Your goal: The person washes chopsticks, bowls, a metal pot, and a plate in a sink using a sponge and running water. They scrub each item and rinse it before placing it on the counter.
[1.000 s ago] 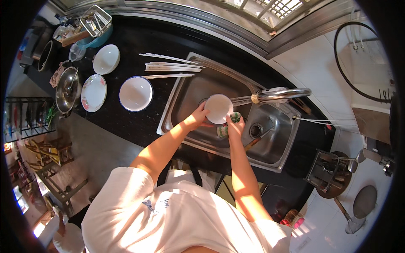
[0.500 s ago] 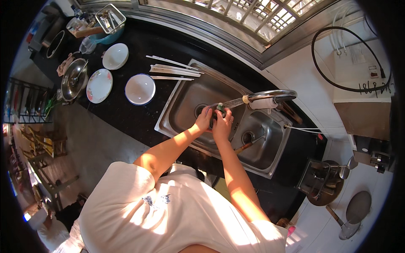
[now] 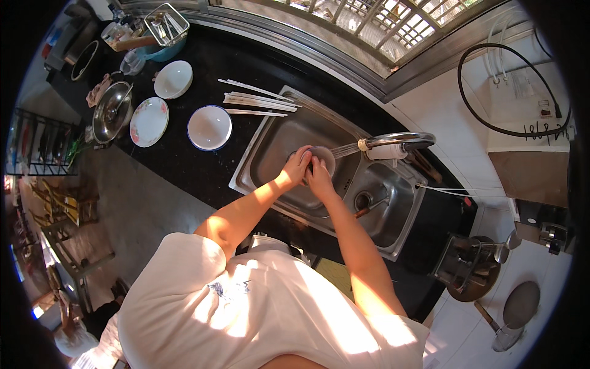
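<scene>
Small bowl (image 3: 322,157) is held over the left basin of the sink (image 3: 270,154), right under the faucet (image 3: 393,142) spout; left hand (image 3: 297,168) grips its near rim, right hand (image 3: 319,178) clasps it from below, both closed on it. Imo the risk is wet fingers slipping; bowl drops and chips on the steel. Also elbows could sweep the chopsticks (image 3: 255,101) at the sink's back-left corner, or the white bowl (image 3: 209,127) sitting on the counter just left of the sink edge, tbh.

White short-sleeved T-shirt (image 3: 246,307), small dark print on its front, bare forearms
</scene>
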The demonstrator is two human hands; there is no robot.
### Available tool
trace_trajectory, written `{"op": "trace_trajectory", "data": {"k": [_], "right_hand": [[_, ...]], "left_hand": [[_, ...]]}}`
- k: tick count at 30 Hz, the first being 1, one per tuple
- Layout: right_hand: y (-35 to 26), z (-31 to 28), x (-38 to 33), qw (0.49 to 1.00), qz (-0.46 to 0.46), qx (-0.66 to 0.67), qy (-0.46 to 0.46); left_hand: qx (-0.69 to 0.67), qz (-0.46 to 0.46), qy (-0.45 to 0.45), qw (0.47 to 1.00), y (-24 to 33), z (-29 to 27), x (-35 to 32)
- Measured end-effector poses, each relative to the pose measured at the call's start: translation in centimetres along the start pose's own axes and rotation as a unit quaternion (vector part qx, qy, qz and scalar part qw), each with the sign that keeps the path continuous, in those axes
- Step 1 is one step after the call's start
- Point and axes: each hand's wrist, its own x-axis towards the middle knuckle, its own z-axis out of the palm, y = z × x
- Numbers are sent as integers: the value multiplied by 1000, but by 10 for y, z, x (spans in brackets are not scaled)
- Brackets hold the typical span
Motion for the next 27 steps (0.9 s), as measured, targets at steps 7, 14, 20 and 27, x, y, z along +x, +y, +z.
{"op": "trace_trajectory", "data": {"k": [7, 14, 20, 27], "right_hand": [[7, -16, -1, 983, -65, -151, 81], [-7, -18, 7, 923, 124, 364, 23], [-16, -55, 10, 978, 60, -18, -201], [30, -79, -27, 999, 8, 46, 23]], "left_hand": [[-60, -119, -51, 990, 13, 3, -4], [-87, -103, -36, 990, 21, 8, 5], [261, 168, -9, 951, -7, -11, 29], [75, -61, 142, 985, 13, -19, 23]]}}
